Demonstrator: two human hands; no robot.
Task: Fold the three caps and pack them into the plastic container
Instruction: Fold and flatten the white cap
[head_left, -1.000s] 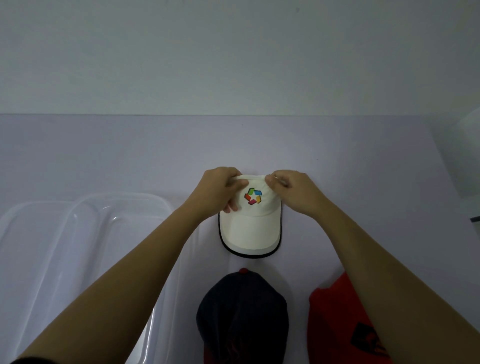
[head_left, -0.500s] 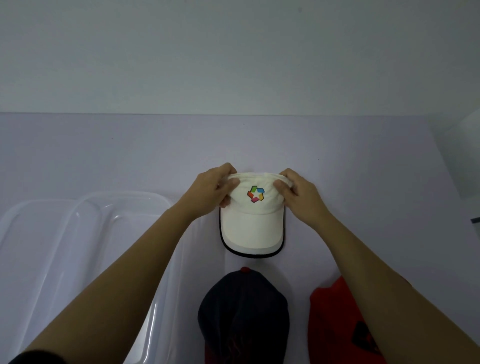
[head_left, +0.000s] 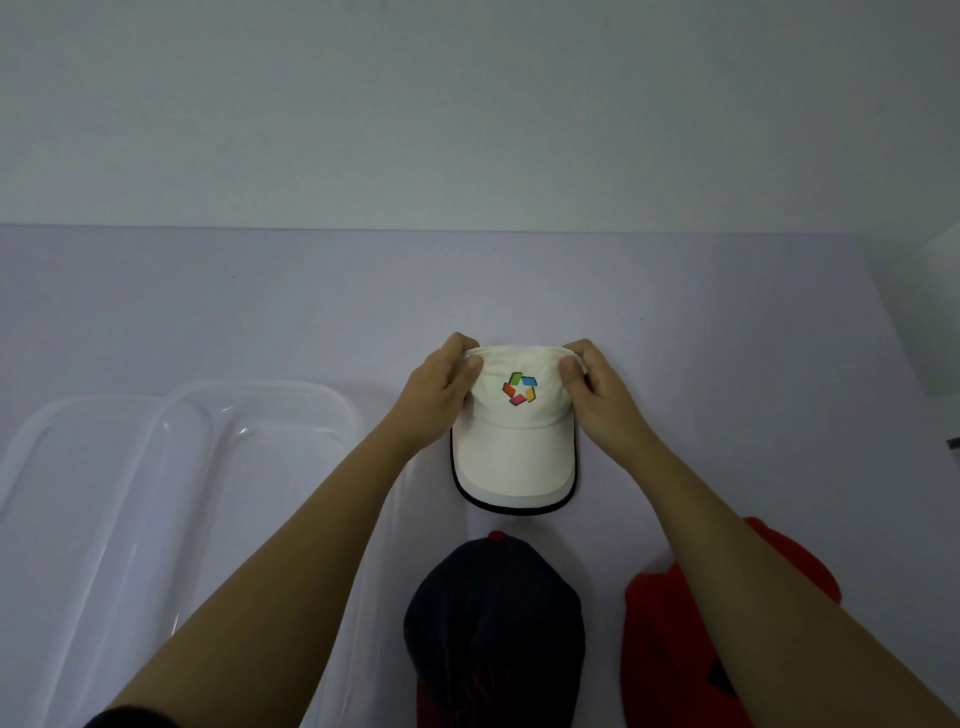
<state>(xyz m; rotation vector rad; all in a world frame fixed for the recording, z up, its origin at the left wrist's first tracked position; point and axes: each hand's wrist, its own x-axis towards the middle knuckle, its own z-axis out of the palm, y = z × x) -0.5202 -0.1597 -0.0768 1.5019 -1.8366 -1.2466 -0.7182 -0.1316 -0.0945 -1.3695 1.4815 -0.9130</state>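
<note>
Lavender table (head_left: 260, 312) fills the lower two-thirds of frame, pale wall above. Clear plastic container (head_left: 171, 431) sits at lower left, w/ a second clear piece overlapping its left side; nothing inside that can be seen. Red cap (head_left: 670, 639) lies at lower right, partly under the right forearm. Dark navy cap (head_left: 493, 618) at bottom centre, red button at its top edge, just beside the red one. White cap (head_left: 514, 452) sits at frame centre on the table, crown flattened, black-edged brim pointing toward the bottom of frame, multicolour logo (head_left: 518, 388) on the front. Left hand (head_left: 441, 389) pinches the crown's upper-left corner, thumb on top, fingers curled behind. Right hand (head_left: 597, 395) does the same at the upper-right corner. Both closed on fabric.
</note>
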